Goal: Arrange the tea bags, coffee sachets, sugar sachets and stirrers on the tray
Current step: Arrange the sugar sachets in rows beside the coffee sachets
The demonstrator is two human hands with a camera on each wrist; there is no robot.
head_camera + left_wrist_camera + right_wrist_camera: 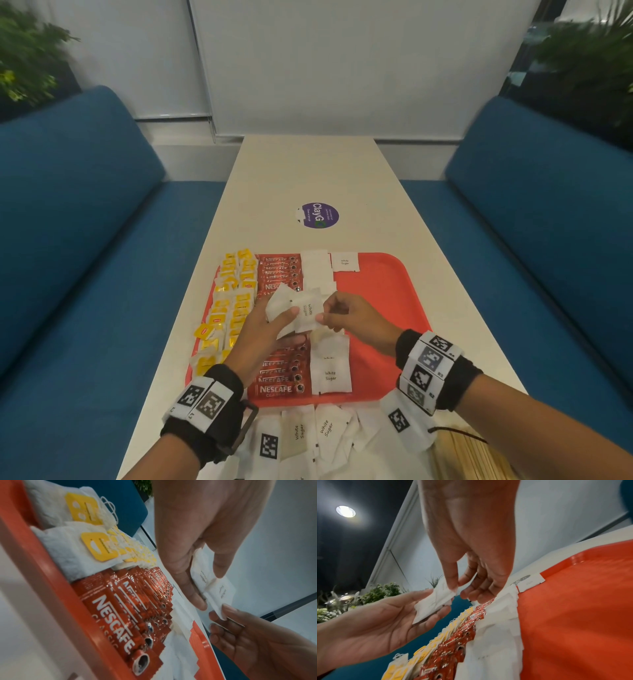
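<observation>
A fanned sugar-sachet stack (294, 310) is clamped in the left hand (262, 337); one sachet, pinched by right hand (356, 318) fingers (453, 580), should be peeled singly toward the tray's (387, 294) unfilled 3 o'clock side.

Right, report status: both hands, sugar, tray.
Left hand holds small stack of white paper sugar sachets; right hand pinches top one. Red plastic tray: sugar column part-filled. Nothing blocking.

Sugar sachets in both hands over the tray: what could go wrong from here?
1. The left hand holds a loose fan of sugar sachets while the right hand pinches one; others might slip onto the coffee sachets below.
2. The left forearm hangs over the tea bags, some overhanging the tray edge, and could knock them off.
</observation>
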